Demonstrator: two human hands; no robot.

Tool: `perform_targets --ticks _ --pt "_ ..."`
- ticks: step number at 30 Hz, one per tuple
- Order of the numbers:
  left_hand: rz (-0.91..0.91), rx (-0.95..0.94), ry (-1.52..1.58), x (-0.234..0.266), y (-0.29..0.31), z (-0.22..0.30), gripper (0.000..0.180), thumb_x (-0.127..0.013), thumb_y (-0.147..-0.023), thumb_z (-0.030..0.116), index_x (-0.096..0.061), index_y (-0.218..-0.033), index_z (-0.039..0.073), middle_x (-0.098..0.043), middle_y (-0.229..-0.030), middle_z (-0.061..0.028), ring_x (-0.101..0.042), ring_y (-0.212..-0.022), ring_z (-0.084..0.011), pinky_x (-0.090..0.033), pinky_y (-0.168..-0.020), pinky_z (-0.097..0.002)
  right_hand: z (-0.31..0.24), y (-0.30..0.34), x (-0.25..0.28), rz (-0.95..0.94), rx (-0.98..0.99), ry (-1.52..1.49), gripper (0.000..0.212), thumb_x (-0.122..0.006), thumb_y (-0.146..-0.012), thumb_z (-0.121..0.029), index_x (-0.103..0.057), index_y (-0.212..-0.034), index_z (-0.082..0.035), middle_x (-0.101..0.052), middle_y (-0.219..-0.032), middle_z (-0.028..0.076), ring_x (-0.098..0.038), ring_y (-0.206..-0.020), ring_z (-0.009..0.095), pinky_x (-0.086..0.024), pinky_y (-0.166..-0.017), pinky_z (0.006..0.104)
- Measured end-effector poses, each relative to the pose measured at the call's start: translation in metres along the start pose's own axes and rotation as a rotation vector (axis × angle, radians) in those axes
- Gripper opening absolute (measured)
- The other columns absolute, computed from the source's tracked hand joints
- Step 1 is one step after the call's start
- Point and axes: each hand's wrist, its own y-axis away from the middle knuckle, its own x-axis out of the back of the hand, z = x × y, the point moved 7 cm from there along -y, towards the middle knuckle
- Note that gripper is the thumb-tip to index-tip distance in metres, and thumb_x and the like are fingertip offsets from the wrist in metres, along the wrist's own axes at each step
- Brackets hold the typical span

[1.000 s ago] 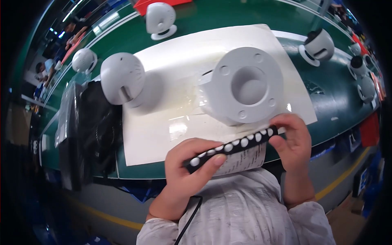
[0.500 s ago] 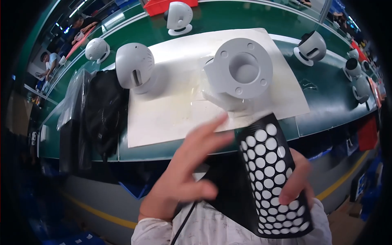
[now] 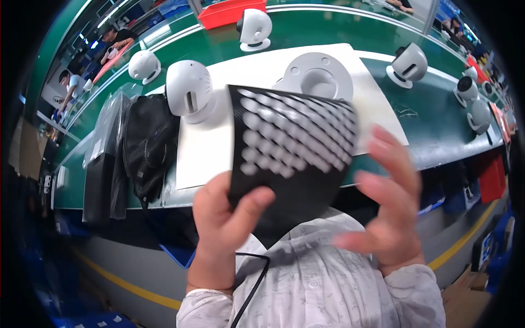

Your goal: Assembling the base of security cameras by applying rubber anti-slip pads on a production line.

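A flexible black sheet (image 3: 295, 191) carries several rows of round white pads (image 3: 273, 136), smeared by motion. My left hand (image 3: 219, 218) grips its left edge, thumb on the front face. To the right of the sheet, my right hand (image 3: 394, 202) is open, its blurred fingers spread and apart from the sheet. Behind the sheet, a white device (image 3: 342, 76) lies with its round, recessed base toward me, partly hidden. Another white rounded device (image 3: 188, 87) stands upright to its left. Both are on a white board (image 3: 199, 167).
A black cloth bag (image 3: 147, 145) and clear plastic wrapping (image 3: 106, 123) lie at the left of the green bench. More white devices stand at the back (image 3: 254, 28) and right (image 3: 413, 63). A red tray (image 3: 232, 13) sits farther back. Other people work in the distance.
The black sheet has moved up and left and turned sideways. My left hand, open before, now holds it; my right hand has let go and opened.
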Motion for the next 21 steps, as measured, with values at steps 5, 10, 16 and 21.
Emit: perform_targets --ticks 5,10,16,21 --pt "-0.165 -0.149 -0.107 -0.024 0.005 0.01 0.022 -0.071 -0.065 0.01 -0.054 -0.075 -0.001 -0.054 -0.064 -0.0076 -0.052 -0.056 -0.0194 -0.043 -0.06 -0.028 0.029 0.006 -0.026 -0.369 -0.299 -0.215 0.045 -0.07 -0.062 -0.022 -0.056 -0.102 -0.007 -0.059 -0.092 0.008 -0.056 -0.08 0.024 -0.042 -0.07 0.032" --pt "0.1 -0.362 -0.401 -0.023 -0.001 0.022 0.055 -0.078 -0.056 0.018 -0.047 -0.099 0.002 -0.027 -0.119 -0.0175 -0.035 -0.107 -0.0279 -0.032 -0.088 -0.0355 0.047 0.0 -0.028 -0.492 -0.405 -0.34 0.022 -0.066 -0.065 -0.012 -0.061 -0.085 -0.008 -0.057 -0.066 0.009 -0.054 -0.059 0.026 -0.041 -0.052 0.0316" --pt "-0.359 -0.034 -0.029 -0.044 -0.012 -0.012 0.025 -0.07 -0.063 0.0 -0.058 -0.085 -0.001 -0.06 -0.077 -0.0099 -0.057 -0.062 -0.0141 -0.043 -0.054 -0.0211 0.064 -0.002 -0.039 -0.751 -0.487 -0.417 0.025 -0.068 -0.065 -0.017 -0.061 -0.087 -0.007 -0.058 -0.071 0.009 -0.056 -0.061 0.024 -0.042 -0.053 0.0296" --pt "-0.214 -0.003 -0.016 -0.036 -0.014 -0.035 0.022 -0.066 -0.063 -0.006 -0.059 -0.083 0.001 -0.057 -0.064 -0.0087 -0.054 -0.055 -0.0148 -0.039 -0.049 -0.0212 0.079 0.009 -0.026 -0.391 -0.576 -0.354 0.027 -0.068 -0.065 -0.018 -0.059 -0.086 -0.003 -0.06 -0.078 0.006 -0.056 -0.07 0.022 -0.043 -0.062 0.0291"
